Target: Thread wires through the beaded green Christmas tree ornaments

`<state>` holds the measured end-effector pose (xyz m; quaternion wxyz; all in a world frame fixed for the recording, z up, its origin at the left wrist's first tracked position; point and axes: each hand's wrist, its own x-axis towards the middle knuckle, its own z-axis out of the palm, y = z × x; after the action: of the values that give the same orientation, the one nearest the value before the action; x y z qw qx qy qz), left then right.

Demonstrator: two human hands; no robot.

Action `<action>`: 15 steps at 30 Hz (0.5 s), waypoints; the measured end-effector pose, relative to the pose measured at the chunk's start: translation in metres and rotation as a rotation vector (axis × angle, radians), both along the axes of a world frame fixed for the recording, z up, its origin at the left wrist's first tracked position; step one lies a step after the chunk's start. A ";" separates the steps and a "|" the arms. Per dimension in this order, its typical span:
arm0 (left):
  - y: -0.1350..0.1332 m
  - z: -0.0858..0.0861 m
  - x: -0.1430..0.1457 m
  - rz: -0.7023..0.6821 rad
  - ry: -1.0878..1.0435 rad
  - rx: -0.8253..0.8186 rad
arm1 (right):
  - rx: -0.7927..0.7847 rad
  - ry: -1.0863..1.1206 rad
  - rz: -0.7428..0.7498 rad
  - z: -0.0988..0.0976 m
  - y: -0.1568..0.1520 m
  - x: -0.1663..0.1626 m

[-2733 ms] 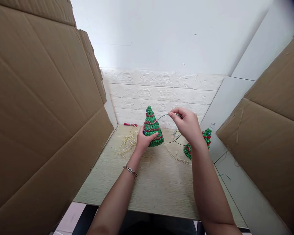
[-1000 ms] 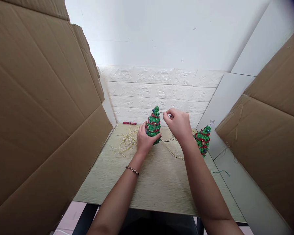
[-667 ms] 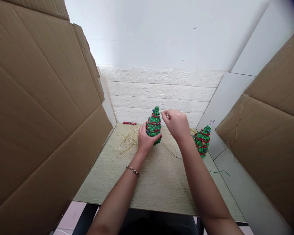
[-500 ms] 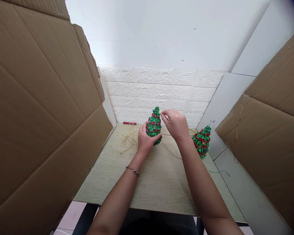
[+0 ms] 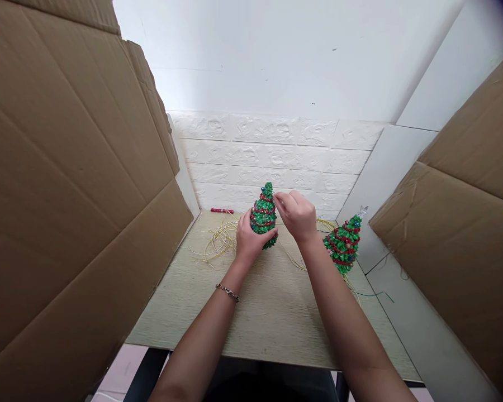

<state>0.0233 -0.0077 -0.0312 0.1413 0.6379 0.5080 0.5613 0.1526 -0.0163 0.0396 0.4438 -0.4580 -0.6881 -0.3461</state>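
A small green beaded Christmas tree (image 5: pixel 264 215) with red garlands and small coloured baubles stands upright in the middle. My left hand (image 5: pixel 250 237) is wrapped round its lower left side, thumb across the front. Beside the upper right of the tree, my right hand (image 5: pixel 297 213) is closed in a pinch at the level of the top garland. Whatever lies between those fingertips is too small to make out. A second decorated Christmas tree (image 5: pixel 344 243), topped with a clear star, stands to the right, partly behind my right forearm.
Loose yellow and white wires (image 5: pixel 220 241) lie tangled on the table (image 5: pixel 272 312) at the left. A red marker (image 5: pixel 222 210) rests against the back wall. Green wire (image 5: pixel 377 294) lies at the right. Cardboard panels (image 5: pixel 79 184) flank both sides.
My right hand has shifted slightly left and down, its fingers still pinched beside the tree. More of the second tree shows past my forearm. My left hand has stayed in place.
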 end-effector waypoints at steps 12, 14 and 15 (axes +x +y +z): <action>-0.002 0.003 0.000 -0.003 -0.022 0.005 | 0.219 -0.085 0.046 -0.008 0.006 -0.001; -0.001 0.002 0.000 -0.001 -0.025 0.010 | 0.090 -0.062 0.048 -0.008 0.005 -0.001; 0.000 0.002 0.000 0.000 -0.026 0.012 | 0.017 -0.050 0.044 -0.008 0.004 -0.001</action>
<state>0.0228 -0.0080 -0.0295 0.1440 0.6314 0.5028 0.5725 0.1512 -0.0121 0.0318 0.4377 -0.4304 -0.7059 -0.3534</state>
